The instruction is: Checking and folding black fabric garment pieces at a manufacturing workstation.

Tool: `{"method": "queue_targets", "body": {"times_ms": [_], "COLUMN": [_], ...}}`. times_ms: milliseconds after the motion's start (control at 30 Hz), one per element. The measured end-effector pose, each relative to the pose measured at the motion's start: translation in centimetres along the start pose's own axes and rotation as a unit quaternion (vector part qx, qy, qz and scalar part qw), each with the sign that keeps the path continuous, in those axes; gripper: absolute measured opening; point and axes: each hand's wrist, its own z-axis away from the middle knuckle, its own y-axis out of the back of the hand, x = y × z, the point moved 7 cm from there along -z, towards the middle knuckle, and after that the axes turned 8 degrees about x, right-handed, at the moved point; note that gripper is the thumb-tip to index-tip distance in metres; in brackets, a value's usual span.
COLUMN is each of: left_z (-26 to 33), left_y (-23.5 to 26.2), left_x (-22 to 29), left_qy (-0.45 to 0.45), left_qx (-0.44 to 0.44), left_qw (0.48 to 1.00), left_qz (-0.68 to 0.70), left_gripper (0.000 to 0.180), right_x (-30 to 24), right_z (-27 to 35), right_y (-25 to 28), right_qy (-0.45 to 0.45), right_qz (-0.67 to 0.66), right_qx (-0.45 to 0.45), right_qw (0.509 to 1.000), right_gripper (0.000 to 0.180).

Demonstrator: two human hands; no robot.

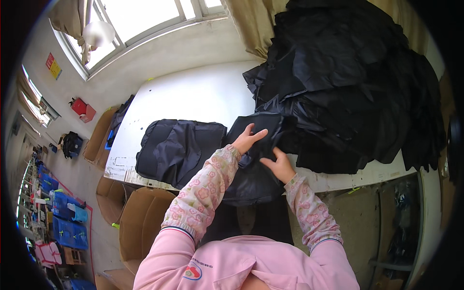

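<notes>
A black fabric piece [253,186] lies in front of me at the table's near edge, its rounded lower end hanging over. My left hand [248,139] rests on its upper part with thumb and fingers spread. Close by on the right, my right hand [280,167] is at the side of the same piece, thumb and forefinger apart; its other fingers are partly hidden. Neither hand visibly grips the cloth. Left of them, a flat stack of black fabric pieces [181,147] with rounded corners and a wrinkled top lies on the table.
The white table [193,92] stands under a window. A large heap of black fabric pieces [348,92] covers its right side and overhangs the front edge. Open cardboard boxes [140,222] stand below at the left. Farther left are blue crates [70,232] on the floor.
</notes>
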Motion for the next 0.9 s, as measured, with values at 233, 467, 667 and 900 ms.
{"method": "queue_targets", "body": {"times_ms": [233,467,667,900], "left_z": [5.1,9.2,12.0,15.4], "left_y": [-0.1,3.5,6.6,0.5], "left_x": [4.6,8.2,5.9,-0.3], "left_qy": [0.042,0.007,0.032,-0.286], "left_qx": [-0.094,-0.09,-0.234,-0.312], "left_qw": [0.954,0.897,0.881,0.905], "left_qz": [0.281,0.432,0.41,-0.034], "left_gripper": [0.03,0.028,0.037,0.028], "right_x": [-2.3,-4.1,-15.3,-12.8], "right_z": [2.4,1.2,-3.5,-8.3], "right_y": [-0.9,-1.4,8.8,-1.2], "right_qy": [-0.024,-0.033,0.141,0.194], "right_qz": [0.002,-0.166,0.011,0.356], "right_qx": [-0.002,-0.031,0.136,-0.134], "right_qw": [1.0,0.985,0.981,0.904], "right_gripper": [0.049,0.058,0.023,0.048]}}
